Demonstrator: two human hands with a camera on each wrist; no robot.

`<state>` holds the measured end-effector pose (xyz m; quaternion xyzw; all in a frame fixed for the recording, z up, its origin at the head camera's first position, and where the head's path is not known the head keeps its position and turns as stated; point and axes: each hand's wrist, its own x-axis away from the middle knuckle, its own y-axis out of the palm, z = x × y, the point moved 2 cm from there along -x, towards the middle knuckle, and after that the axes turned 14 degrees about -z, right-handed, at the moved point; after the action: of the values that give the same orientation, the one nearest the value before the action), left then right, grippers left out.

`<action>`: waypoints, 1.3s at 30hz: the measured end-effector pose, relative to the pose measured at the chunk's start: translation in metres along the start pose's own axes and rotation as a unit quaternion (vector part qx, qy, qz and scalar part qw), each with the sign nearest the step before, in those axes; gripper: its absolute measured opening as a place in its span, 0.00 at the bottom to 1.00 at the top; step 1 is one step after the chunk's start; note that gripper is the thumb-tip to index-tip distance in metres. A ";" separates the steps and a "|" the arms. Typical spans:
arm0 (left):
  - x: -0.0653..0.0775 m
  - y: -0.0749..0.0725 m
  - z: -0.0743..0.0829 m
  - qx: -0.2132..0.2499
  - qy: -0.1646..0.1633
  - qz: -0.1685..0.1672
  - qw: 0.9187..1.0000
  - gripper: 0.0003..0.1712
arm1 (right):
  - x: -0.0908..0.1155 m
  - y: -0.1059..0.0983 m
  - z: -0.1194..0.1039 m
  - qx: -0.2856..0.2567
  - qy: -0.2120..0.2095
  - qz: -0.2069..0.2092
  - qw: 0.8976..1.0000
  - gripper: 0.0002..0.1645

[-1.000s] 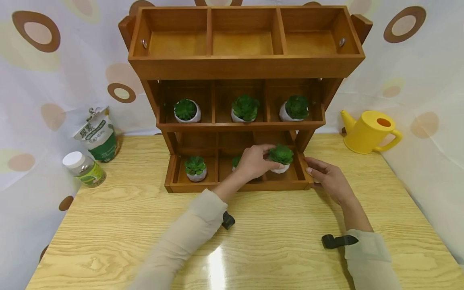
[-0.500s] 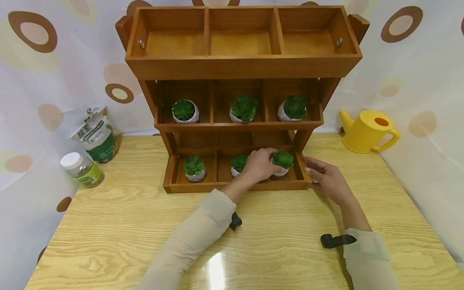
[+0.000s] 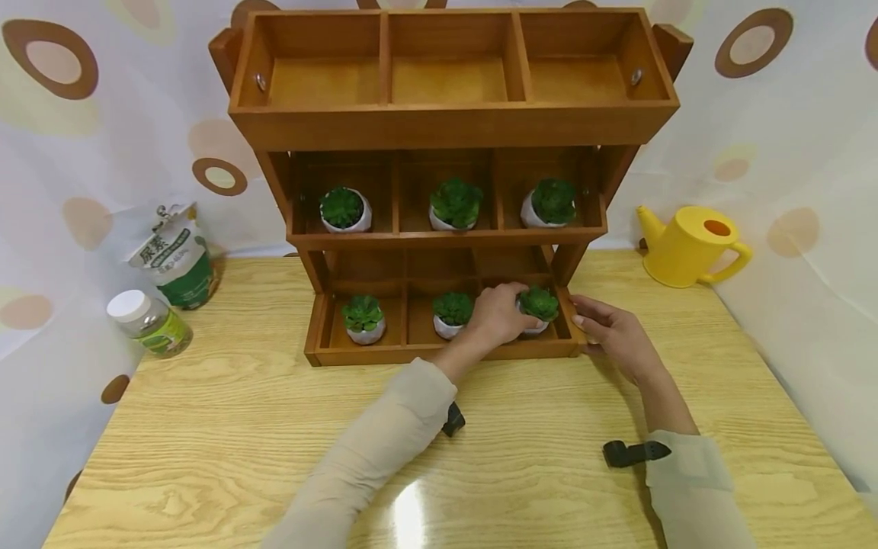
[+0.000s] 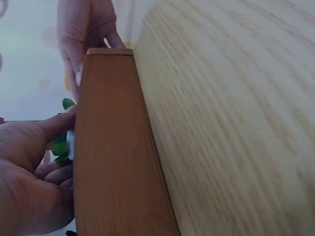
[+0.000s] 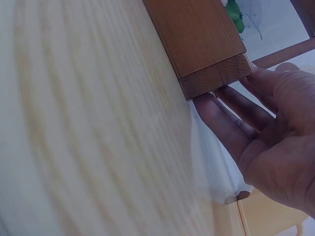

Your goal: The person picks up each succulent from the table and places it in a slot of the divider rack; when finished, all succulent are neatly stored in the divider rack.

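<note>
My left hand (image 3: pixel 495 314) grips a small succulent in a white pot (image 3: pixel 539 303), which sits in the right compartment of the wooden shelf's (image 3: pixel 384 355) bottom tier. In the left wrist view the thumb and fingers lie on either side of the white pot (image 4: pixel 71 145), partly behind the front board. Against the right end of that tier rests my right hand (image 3: pixel 613 332); its fingers touch the end face in the right wrist view, and nothing is held. Two more potted succulents stand in the left (image 3: pixel 363 316) and middle (image 3: pixel 451 311) compartments.
Three potted succulents, one of them central (image 3: pixel 456 204), stand in the middle tier. The top tier (image 3: pixel 446 126) has three compartments. A yellow watering can (image 3: pixel 689 248) stands right; a clipped green-and-white bag (image 3: pixel 180 259) and a white-lidded jar (image 3: pixel 151 324) stand left.
The left hand lowered the potted succulent slightly and shifted it right within the compartment, uncovering the middle plant. My right hand stays against the shelf's end. The head view drifts slightly.
</note>
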<state>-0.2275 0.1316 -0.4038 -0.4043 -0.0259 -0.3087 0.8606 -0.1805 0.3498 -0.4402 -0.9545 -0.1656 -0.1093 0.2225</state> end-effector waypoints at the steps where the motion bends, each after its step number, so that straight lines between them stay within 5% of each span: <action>1: -0.001 0.001 0.000 -0.006 -0.001 0.000 1.000 0.37 | 0.000 0.000 0.000 0.000 0.001 0.000 1.000 0.36; 15: -0.004 0.009 0.000 -0.028 0.003 0.002 1.000 0.37 | -0.002 0.001 0.001 -0.006 -0.004 0.007 1.000 0.36; 26: 0.004 0.000 -0.001 0.007 0.002 0.000 1.000 0.42 | -0.007 0.001 -0.001 0.001 -0.008 -0.006 1.000 0.36; 34: 0.044 -0.017 -0.003 0.041 0.085 0.002 0.995 0.41 | -0.003 -0.007 0.000 0.060 -0.016 -0.008 0.998 0.35; 39: 0.083 -0.039 -0.034 -0.024 0.140 0.023 0.990 0.41 | 0.003 -0.011 -0.005 0.135 -0.025 0.023 0.990 0.37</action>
<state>-0.1884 0.0461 -0.3757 -0.3785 0.1116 -0.3425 0.8526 -0.1823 0.3576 -0.4308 -0.9216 -0.1625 -0.0564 0.3479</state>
